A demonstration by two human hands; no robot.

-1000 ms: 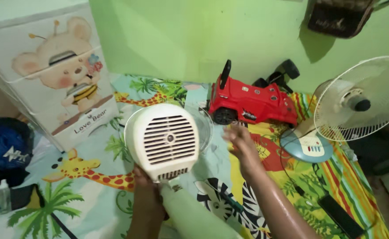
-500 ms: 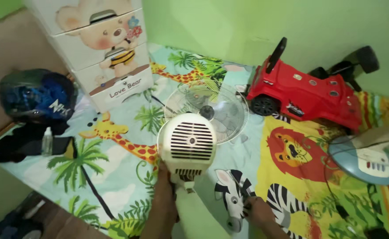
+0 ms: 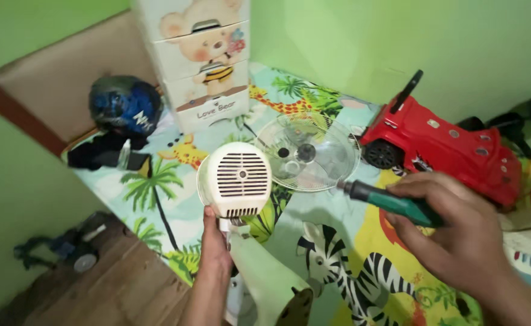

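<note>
My right hand (image 3: 458,235) now up in view, gripping green-handled screwdriver (image 3: 392,202); half second ago it was low at bottom edge, no tool seen in it. Screwdriver tip now near rim of clear fan guard (image 3: 308,151) on mat. My left hand (image 3: 217,253) holds neck under white fan motor housing (image 3: 236,179) as before, but housing sits more left in view. Head turned: red toy car (image 3: 446,145) closer to right hand.

Surface: animal-print play mat (image 3: 175,199) over wooden floor (image 3: 120,290)
On mat: clear fan guard (image 3: 308,152), red toy car (image 3: 440,145), drawer chest (image 3: 202,60), blue helmet (image 3: 125,105)
</note>
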